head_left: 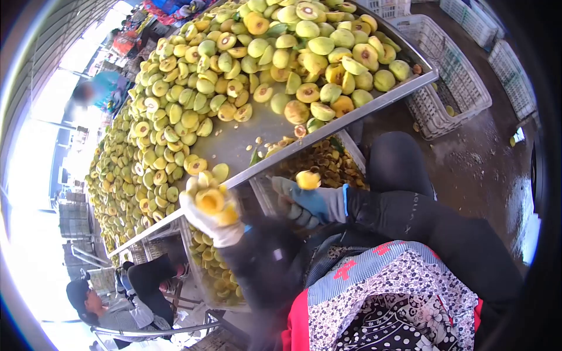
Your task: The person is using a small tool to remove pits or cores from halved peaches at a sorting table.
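A patterned apron lay nearest. Beyond it the white-gloved left hand had its fingers curled around a halved peach, held just below the edge of the steel tabletop. The blue-gloved right hand pinched a peach piece in its fingertips. Heaped peach halves covered the tabletop.

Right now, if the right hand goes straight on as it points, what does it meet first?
Probably the table's metal rim, just beyond the right hand and its peach piece; the left hand, holding a peach half, is close beside. Depth is unclear.
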`<state>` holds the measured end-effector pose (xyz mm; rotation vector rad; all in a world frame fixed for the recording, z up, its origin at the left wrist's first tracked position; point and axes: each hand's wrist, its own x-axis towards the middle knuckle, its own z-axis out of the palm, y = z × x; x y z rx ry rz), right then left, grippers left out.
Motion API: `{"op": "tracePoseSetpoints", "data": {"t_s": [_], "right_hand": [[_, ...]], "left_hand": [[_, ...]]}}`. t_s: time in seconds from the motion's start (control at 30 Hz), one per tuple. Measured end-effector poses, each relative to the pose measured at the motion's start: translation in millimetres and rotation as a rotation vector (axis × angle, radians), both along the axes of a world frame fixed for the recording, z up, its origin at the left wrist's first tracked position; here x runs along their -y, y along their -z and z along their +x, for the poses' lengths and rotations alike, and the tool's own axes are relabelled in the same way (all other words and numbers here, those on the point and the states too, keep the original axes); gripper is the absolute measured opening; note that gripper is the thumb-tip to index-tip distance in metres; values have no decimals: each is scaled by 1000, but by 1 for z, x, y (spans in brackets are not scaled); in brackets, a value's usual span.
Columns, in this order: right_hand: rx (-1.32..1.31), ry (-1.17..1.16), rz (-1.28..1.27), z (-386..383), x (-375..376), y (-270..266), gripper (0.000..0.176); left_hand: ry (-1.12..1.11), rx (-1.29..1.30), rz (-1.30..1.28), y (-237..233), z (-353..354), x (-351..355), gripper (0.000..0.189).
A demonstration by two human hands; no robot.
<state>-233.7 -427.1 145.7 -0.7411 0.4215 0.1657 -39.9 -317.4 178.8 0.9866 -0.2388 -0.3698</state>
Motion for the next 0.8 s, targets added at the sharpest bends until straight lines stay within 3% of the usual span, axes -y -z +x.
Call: {"op": "tracePoseSetpoints", "data": {"t_s": [0.07,0.13,0.23,0.4,0.47,0.5,0.63,0.73,0.77,0.8], "right_hand": [[-142,-121,57,4,1,-1,59],[-143,-173,73,10,3,0,59],[-188,-235,37,18,-2,-7,59],[-251,-222,-37,29,-4,-6,58],[-262,-184,-128,24,4,-24,60],[-237,-129,-218,24,6,-27,58],[2,193,-487,32,-4,-6,49],[172,324,-643,35,-3,-6,41],[209,337,-698,34,-1,-11,37],[257,378,-724,35,-1,-16,38]], "left_hand": [[-333,18,134,-36,-17,-27,36],[-421,276,476,12,66,-97,43],[-472,619,1239,-2,83,-115,51],[-100,865,1552,33,133,-48,61],[108,806,1753,15,117,-14,61],[68,929,1690,19,121,-9,54],[106,976,1437,18,102,5,50],[101,865,791,18,101,13,46],[181,653,730,1,86,12,40],[281,630,707,-17,73,14,35]]}}
